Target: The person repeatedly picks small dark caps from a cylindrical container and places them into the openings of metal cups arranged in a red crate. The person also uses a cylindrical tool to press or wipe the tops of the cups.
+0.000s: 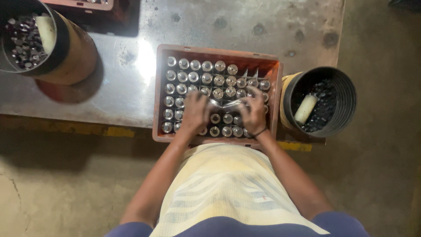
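Both hands work inside a reddish-brown crate [218, 51] at frame centre, filled with upright metal cylinders [207, 78], their long axes vertical and ends facing the camera. The left hand [194, 113] and right hand [255, 113] pinch a blurred shiny piece [224, 105] lying crosswise between them. The crate overhangs the steel table's [123, 87] near edge; a black bucket [331, 102] stands just right.

Scuffed metal table [131, 87], glare patch, over perhaps concrete floor [66, 184].

A black bucket [337, 87] and a tan drum [79, 52] of small metal bits flank a steel table [131, 87].
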`<act>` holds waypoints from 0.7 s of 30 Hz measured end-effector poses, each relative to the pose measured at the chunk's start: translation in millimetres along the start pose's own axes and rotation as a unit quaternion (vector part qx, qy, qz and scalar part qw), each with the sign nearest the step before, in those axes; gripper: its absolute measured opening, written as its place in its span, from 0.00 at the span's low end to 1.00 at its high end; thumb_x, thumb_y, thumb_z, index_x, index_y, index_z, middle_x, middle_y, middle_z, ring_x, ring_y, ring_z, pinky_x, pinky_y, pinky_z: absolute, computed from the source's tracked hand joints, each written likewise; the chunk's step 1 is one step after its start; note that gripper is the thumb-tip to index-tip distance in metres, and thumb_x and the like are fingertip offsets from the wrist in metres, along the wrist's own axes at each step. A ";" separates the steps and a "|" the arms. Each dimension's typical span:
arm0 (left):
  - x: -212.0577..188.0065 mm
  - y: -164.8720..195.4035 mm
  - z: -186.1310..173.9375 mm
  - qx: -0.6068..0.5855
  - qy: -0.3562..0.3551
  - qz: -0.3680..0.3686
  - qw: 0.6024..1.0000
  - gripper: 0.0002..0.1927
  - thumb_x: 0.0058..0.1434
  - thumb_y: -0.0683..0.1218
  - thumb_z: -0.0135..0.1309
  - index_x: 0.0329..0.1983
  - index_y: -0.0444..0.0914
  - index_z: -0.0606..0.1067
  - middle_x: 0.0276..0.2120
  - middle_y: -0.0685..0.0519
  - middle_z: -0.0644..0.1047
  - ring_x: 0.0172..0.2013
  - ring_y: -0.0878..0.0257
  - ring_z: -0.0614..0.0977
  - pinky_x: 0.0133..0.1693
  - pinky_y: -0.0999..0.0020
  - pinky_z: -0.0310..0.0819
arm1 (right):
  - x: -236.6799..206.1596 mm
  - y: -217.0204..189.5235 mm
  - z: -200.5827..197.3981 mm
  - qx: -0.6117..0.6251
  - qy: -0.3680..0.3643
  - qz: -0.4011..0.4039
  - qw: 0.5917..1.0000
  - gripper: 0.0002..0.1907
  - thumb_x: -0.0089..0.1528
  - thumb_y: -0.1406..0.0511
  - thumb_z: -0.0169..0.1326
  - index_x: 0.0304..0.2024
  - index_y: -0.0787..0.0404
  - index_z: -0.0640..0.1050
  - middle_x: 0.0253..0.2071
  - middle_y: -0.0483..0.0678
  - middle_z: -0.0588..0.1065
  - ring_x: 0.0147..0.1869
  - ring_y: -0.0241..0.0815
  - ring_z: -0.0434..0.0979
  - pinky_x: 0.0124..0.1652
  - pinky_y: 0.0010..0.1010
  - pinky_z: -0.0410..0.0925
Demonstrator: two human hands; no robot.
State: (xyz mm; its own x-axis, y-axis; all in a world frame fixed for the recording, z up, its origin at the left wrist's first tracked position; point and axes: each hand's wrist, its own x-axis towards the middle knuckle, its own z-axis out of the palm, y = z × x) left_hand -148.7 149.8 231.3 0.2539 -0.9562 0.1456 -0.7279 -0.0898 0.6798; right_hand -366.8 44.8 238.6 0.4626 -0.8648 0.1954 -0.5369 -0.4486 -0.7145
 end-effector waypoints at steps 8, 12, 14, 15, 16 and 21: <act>2.7 35.3 -6.3 -0.134 -0.115 -0.205 0.963 0.24 0.66 0.57 0.55 0.55 0.36 0.73 0.44 0.38 0.79 0.41 0.41 0.83 0.41 0.53 0.75 | -2.7 -49.6 -12.1 0.016 -0.195 0.230 0.953 0.23 0.60 0.55 0.60 0.52 0.62 0.73 0.43 0.60 0.79 0.41 0.52 0.82 0.42 0.43 0.74; -9.7 48.5 -17.3 -0.056 -0.062 -0.070 0.994 0.24 0.56 0.46 0.61 0.56 0.37 0.73 0.50 0.37 0.76 0.41 0.38 0.81 0.40 0.49 0.76 | -11.8 -65.8 -9.8 -0.040 -0.124 0.054 0.990 0.26 0.54 0.63 0.66 0.52 0.66 0.75 0.51 0.59 0.73 0.41 0.51 0.80 0.45 0.42 0.74; -10.4 48.5 -18.1 -0.065 -0.043 -0.041 0.996 0.21 0.57 0.44 0.61 0.55 0.38 0.74 0.49 0.39 0.76 0.43 0.39 0.81 0.41 0.50 0.77 | -14.5 -66.4 -9.8 -0.014 -0.142 0.103 0.984 0.25 0.55 0.65 0.64 0.53 0.65 0.75 0.54 0.57 0.71 0.42 0.49 0.81 0.46 0.40 0.74; -9.2 46.9 -17.3 -0.069 -0.038 -0.030 0.996 0.20 0.57 0.44 0.59 0.55 0.38 0.75 0.49 0.40 0.77 0.43 0.40 0.81 0.42 0.51 0.77 | -15.2 -65.4 -10.4 -0.004 -0.146 0.123 0.982 0.23 0.57 0.65 0.63 0.54 0.63 0.75 0.54 0.55 0.71 0.45 0.47 0.81 0.48 0.39 0.75; -9.3 45.5 -16.7 -0.073 -0.033 -0.019 0.997 0.20 0.58 0.44 0.58 0.54 0.38 0.76 0.48 0.41 0.77 0.43 0.41 0.81 0.42 0.51 0.77 | -15.7 -63.9 -11.3 0.006 -0.150 0.143 0.978 0.21 0.59 0.65 0.61 0.54 0.62 0.75 0.55 0.53 0.71 0.48 0.46 0.81 0.49 0.38 0.75; -20.9 39.2 -14.0 0.076 -0.065 -0.015 0.995 0.15 0.59 0.52 0.62 0.39 0.36 0.79 0.40 0.45 0.76 0.44 0.46 0.78 0.41 0.52 0.72 | -21.4 -54.7 -14.8 -0.186 -0.155 0.035 0.970 0.16 0.56 0.59 0.64 0.41 0.63 0.81 0.62 0.56 0.69 0.68 0.57 0.63 0.61 0.59 0.57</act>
State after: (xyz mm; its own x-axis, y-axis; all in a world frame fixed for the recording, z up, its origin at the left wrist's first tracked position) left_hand -173.7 170.1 265.0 0.1998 -0.9795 0.0262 -0.8113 -0.1503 0.5650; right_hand -357.8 84.5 283.4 0.5757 -0.8118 -0.0976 -0.7645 -0.4921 -0.4164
